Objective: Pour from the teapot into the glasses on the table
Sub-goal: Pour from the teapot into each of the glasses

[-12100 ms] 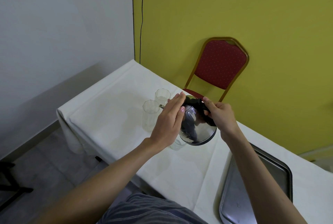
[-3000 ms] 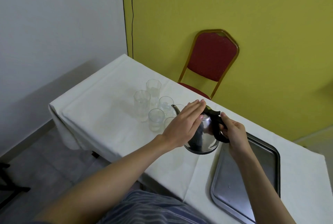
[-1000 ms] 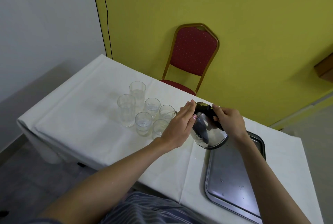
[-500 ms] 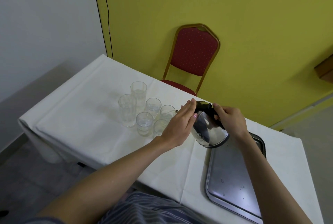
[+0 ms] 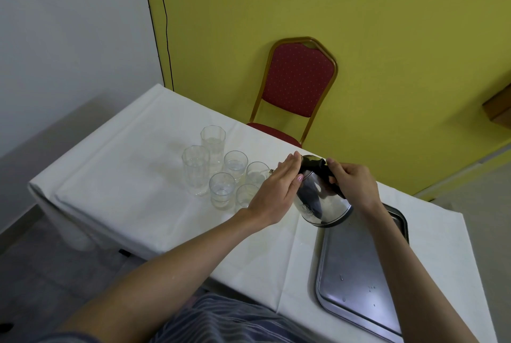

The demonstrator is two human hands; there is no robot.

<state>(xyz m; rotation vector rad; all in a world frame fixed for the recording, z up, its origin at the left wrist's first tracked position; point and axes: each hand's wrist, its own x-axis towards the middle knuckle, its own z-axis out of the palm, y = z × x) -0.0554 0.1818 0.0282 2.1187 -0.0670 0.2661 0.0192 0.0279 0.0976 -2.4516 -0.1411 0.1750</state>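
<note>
On the tabletop (image 5: 132, 177): white cloth covers it; everything below rests on or hangs above it.
Chair (image 5: 300, 80): red, gold-framed, behind the far edge, against the yellow wall.
Tray (image 5: 356, 273): metal, at my right, a few droplets on it.
Teapot (image 5: 322, 201): shiny steel, lifted clear of the cloth above the tray's near-left corner, tilted with its spout toward the glasses.
Glasses (image 5: 221, 168): six clear ones clustered left of the teapot, two tall at the back, four short in front.
My right hand (image 5: 352, 182): grip clenched round the black handle.
My left hand (image 5: 276, 190): flat, fingers straight, pressed to the teapot's side and lid.
</note>
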